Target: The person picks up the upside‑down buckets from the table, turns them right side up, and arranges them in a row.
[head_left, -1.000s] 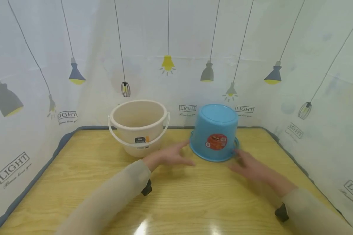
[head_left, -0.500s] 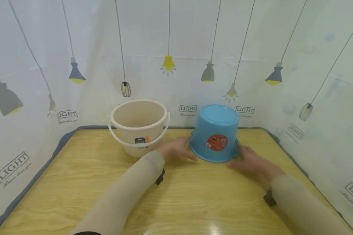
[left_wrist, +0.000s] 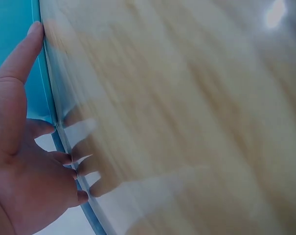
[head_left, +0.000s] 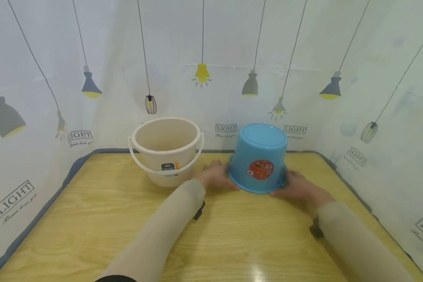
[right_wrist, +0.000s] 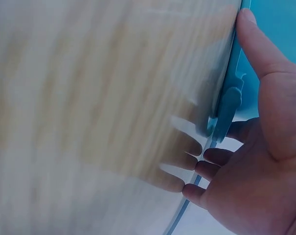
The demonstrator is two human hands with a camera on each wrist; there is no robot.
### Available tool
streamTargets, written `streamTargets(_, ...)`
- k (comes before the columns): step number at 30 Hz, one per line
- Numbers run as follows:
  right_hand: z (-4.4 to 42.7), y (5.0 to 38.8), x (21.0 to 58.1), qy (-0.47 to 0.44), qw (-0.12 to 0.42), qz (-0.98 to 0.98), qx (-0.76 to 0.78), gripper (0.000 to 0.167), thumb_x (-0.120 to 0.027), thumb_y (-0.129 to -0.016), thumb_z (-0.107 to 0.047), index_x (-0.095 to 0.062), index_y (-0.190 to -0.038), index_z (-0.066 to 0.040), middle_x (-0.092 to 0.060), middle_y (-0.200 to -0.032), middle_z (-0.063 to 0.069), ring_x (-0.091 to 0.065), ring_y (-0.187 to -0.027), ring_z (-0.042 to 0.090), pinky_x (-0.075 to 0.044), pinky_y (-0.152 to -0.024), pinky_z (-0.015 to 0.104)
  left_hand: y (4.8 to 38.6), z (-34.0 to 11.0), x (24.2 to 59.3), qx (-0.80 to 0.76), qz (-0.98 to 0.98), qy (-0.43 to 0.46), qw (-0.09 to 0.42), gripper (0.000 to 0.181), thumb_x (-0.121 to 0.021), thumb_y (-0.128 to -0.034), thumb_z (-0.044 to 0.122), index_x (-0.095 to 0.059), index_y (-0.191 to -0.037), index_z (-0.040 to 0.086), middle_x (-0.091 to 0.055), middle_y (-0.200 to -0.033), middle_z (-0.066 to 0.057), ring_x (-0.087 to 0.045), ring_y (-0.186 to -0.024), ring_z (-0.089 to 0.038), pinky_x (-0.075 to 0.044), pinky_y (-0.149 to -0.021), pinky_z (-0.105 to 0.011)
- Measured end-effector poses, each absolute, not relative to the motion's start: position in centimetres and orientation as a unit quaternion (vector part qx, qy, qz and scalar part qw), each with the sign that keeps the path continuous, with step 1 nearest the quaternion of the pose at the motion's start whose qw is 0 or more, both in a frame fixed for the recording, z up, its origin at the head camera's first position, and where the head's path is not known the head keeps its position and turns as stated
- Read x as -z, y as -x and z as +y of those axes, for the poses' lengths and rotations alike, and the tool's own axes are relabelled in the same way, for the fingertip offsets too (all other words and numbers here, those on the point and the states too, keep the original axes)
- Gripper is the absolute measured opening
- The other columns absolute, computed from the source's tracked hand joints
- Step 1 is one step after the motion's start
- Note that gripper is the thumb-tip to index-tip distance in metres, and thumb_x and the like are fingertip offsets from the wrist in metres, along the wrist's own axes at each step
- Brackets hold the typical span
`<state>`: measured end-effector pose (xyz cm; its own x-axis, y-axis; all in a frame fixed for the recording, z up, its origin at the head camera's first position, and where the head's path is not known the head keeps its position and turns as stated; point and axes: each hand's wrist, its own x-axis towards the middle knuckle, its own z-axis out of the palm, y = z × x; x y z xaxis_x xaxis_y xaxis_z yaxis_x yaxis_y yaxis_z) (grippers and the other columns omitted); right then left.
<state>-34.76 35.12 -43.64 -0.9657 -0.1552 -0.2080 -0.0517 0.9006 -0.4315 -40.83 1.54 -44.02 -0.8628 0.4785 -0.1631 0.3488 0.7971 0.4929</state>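
Observation:
A blue plastic bucket (head_left: 257,154) stands upside down on the wooden table, its round red label facing me. My left hand (head_left: 216,176) is at the left of its bottom rim. In the left wrist view the thumb (left_wrist: 23,56) lies straight along the blue rim, with the other fingers spread low beside it. At the opposite side my right hand (head_left: 301,190) touches the rim near the handle joint (right_wrist: 230,105). Its thumb (right_wrist: 258,44) is straight against the rim and its fingers are spread near the table. The fingers' far sides are partly hidden.
A cream bucket (head_left: 165,160) stands upright left of the blue one, its handle hanging in front, close to my left hand. The wooden table (head_left: 232,235) meets a lamp-printed white sheet (head_left: 176,43) at the back and sides.
Both hands have moved inward to the blue bucket's rim, the left one going right and the right one going left. Neither bucket has visibly moved.

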Motion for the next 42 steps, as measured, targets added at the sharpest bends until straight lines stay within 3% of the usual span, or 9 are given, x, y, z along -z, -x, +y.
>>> streamTargets(10, 34.6, 35.0, 43.6, 0.075, 0.113, 0.961, 0.241, 0.138, -0.089, -0.081, -0.069, -0.014, -0.175, -0.001, -0.021, -0.177, 0.035, -0.021, -0.162, 0.061, -0.022, -0.13, 0.077, 41.1, 1.6, 43.8, -0.248, 0.93, -0.225, 0.149, 0.127, -0.09, -0.0796, 0.067, -0.022, -0.177, 0.021, -0.019, -0.185, -0.009, -0.005, -0.173, -0.04, 0.005, -0.137, -0.068)
streamTargets(17, 34.4, 35.1, 43.5, 0.088, 0.107, 0.955, 0.263, 0.133, -0.093, -0.082, -0.06, -0.019, -0.174, -0.001, -0.028, -0.176, 0.032, -0.026, -0.163, 0.057, -0.025, -0.132, 0.073, 41.1, 1.7, 44.0, -0.264, 0.929, -0.216, 0.145, 0.126, -0.091, -0.0809, 0.064, -0.022, -0.177, 0.021, -0.026, -0.183, -0.007, -0.011, -0.173, -0.036, 0.005, -0.138, -0.065)
streamTargets(20, 34.7, 35.1, 43.6, 0.084, 0.103, 0.954, 0.267, 0.134, -0.093, -0.08, -0.062, -0.019, -0.174, 0.0, -0.028, -0.176, 0.033, -0.027, -0.163, 0.057, -0.025, -0.132, 0.073, 40.9, 1.8, 43.8, -0.28, 0.925, -0.221, 0.136, 0.121, -0.091, -0.0831, 0.061, -0.025, -0.176, 0.021, -0.031, -0.181, -0.008, -0.021, -0.171, -0.034, 0.001, -0.139, -0.066)
streamTargets(24, 35.4, 35.2, 43.6, 0.079, 0.096, 0.952, 0.278, 0.137, -0.092, -0.078, -0.066, -0.018, -0.175, -0.004, -0.026, -0.178, 0.03, -0.026, -0.163, 0.056, -0.024, -0.132, 0.073, 40.2, 1.8, 43.0, -0.321, 0.91, -0.231, 0.125, 0.116, -0.09, -0.0862, 0.056, -0.027, -0.176, 0.018, -0.036, -0.18, -0.009, -0.033, -0.167, -0.033, -0.015, -0.14, -0.061)
streamTargets(27, 35.7, 35.3, 43.4, 0.078, 0.094, 0.953, 0.278, 0.138, -0.091, -0.078, -0.069, -0.017, -0.176, -0.006, -0.024, -0.179, 0.029, -0.026, -0.163, 0.056, -0.025, -0.131, 0.073, 39.7, 1.8, 42.5, -0.353, 0.898, -0.229, 0.13, 0.115, -0.09, -0.0883, 0.052, -0.025, -0.176, 0.016, -0.034, -0.18, -0.01, -0.034, -0.167, -0.034, -0.024, -0.139, -0.056)
streamTargets(36, 36.1, 34.7, 42.9, 0.068, 0.09, 0.955, 0.273, 0.135, -0.086, -0.081, -0.072, -0.02, -0.173, 0.002, -0.013, -0.179, 0.034, -0.016, -0.163, 0.061, -0.019, -0.131, 0.076, 39.1, 1.9, 42.8, -0.396, 0.887, -0.193, 0.138, 0.118, -0.09, -0.0843, 0.059, -0.027, -0.176, 0.019, -0.033, -0.181, -0.007, -0.033, -0.167, -0.032, -0.029, -0.137, -0.056)
streamTargets(42, 36.1, 34.4, 42.6, 0.083, 0.074, 0.948, 0.297, 0.131, -0.087, -0.084, -0.067, -0.021, -0.173, 0.003, -0.007, -0.18, 0.033, -0.022, -0.161, 0.062, -0.026, -0.129, 0.075, 38.6, 1.9, 42.7, -0.43, 0.871, -0.197, 0.135, 0.111, -0.09, -0.0885, 0.054, -0.031, -0.175, 0.018, -0.04, -0.178, -0.008, -0.039, -0.164, -0.032, -0.034, -0.135, -0.056)
